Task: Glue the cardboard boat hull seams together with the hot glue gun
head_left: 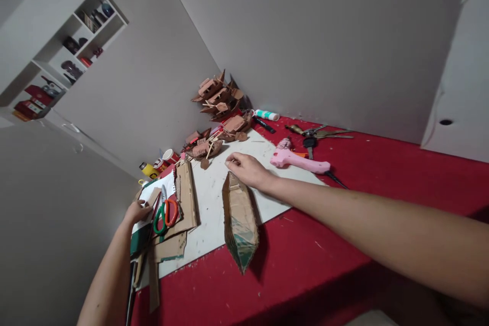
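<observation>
My right hand (246,169) rests on the white board (214,198), fingers curled together and touching the board just past the pointed end of a cardboard boat hull (239,219). What its fingertips pinch, if anything, is too small to see. My left hand (137,211) reaches to the table's left side, its fingers closed on a small cardboard piece (153,197) beside the scissors (166,214) with one orange and one green handle. Both lie on a stack of cardboard sheets (186,198).
A pink glue gun (300,162), keys (319,134) and a glue stick (267,115) lie on the red table (344,244) at the back. Finished brown model boats (219,97) pile against the wall. Cups (168,155) stand at the left; shelves (64,56) hang beyond.
</observation>
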Motion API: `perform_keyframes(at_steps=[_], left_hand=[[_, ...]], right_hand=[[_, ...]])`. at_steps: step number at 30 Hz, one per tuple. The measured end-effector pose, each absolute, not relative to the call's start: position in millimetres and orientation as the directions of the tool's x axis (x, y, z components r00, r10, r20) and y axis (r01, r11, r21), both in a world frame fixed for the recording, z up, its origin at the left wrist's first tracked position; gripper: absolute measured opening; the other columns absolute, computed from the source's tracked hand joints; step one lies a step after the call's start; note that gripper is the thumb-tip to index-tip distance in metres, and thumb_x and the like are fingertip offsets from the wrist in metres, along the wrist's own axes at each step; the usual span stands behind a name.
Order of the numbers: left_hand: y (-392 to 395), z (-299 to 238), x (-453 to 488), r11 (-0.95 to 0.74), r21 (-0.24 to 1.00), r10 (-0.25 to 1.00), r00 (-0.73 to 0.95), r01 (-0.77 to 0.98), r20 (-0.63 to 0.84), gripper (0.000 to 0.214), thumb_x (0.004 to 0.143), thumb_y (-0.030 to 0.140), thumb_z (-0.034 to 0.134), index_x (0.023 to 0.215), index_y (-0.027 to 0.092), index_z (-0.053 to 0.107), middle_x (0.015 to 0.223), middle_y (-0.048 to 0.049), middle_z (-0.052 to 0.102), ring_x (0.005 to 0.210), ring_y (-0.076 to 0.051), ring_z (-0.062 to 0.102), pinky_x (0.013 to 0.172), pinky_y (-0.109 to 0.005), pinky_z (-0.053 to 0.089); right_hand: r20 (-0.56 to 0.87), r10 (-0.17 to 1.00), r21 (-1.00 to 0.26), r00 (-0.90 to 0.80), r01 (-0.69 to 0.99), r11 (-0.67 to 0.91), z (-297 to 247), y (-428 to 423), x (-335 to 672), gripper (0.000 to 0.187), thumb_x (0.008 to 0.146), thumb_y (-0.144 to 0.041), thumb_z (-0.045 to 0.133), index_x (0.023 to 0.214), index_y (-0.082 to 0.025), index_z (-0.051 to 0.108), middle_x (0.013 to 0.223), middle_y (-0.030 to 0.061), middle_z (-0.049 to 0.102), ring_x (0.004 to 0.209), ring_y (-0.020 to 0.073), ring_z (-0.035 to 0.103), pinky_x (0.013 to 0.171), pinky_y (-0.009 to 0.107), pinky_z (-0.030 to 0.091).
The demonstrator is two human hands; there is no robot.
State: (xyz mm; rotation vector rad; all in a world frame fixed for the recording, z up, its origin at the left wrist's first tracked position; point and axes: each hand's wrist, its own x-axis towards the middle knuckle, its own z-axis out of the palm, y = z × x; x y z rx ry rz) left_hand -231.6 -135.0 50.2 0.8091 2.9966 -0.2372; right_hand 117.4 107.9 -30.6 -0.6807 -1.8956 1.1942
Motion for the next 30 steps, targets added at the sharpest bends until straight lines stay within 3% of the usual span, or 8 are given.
perform_keyframes(at_steps=[8,18,24,30], left_hand=[[-136.9,47.1,-232.6,0.821,-0.281,0.508,-0.861,0.497,-0.038,0.036,0.089,0.034,0.057,0.121,0.017,0.055,0.12,-0.0095,0.058,0.103,-0.022,0.06,0.085,-0.043,0.051],[-157.7,53.6,-235.7,0.807,-0.325,0.506,-0.861,0.494,-0.053,0.036,0.088,0.034,0.058,0.12,0.017,0.055,0.119,-0.0092,0.058,0.102,-0.022,0.06,0.084,-0.042,0.052],[-168.6,45.5,-235.5,0.823,-0.241,0.516,-0.854,0.514,-0.06,0.035,0.088,0.034,0.058,0.119,0.018,0.056,0.119,-0.0091,0.058,0.103,-0.022,0.059,0.085,-0.042,0.051],[-179.8,52.1,-233.0,0.904,-0.002,0.423,-0.894,0.427,0.151,0.035,0.088,0.034,0.058,0.119,0.017,0.056,0.119,-0.0092,0.058,0.103,-0.022,0.059,0.085,-0.042,0.051]], right_hand=[[0.303,0.736,-0.896,-0.605,0.081,0.436,-35.4,105.8,115.6,0.02,0.085,-0.025,0.051,0.095,-0.014,0.064,0.092,0.0105,0.07,0.082,0.0198,0.062,0.076,0.03,0.044],[0.292,0.733,-0.894,-0.614,0.096,0.437,-33.8,106.7,117.2,0.021,0.085,-0.026,0.051,0.095,-0.015,0.065,0.092,0.0109,0.07,0.084,0.0204,0.064,0.077,0.03,0.046],[0.289,0.722,-0.888,-0.629,0.105,0.447,-35.7,106.2,117.8,0.022,0.085,-0.028,0.05,0.096,-0.015,0.064,0.094,0.0106,0.07,0.086,0.0206,0.064,0.078,0.03,0.046],[0.306,0.723,-0.886,-0.62,0.093,0.455,-39.4,107.1,117.3,0.02,0.084,-0.026,0.049,0.093,-0.016,0.063,0.096,0.0102,0.069,0.088,0.0204,0.063,0.081,0.031,0.046]])
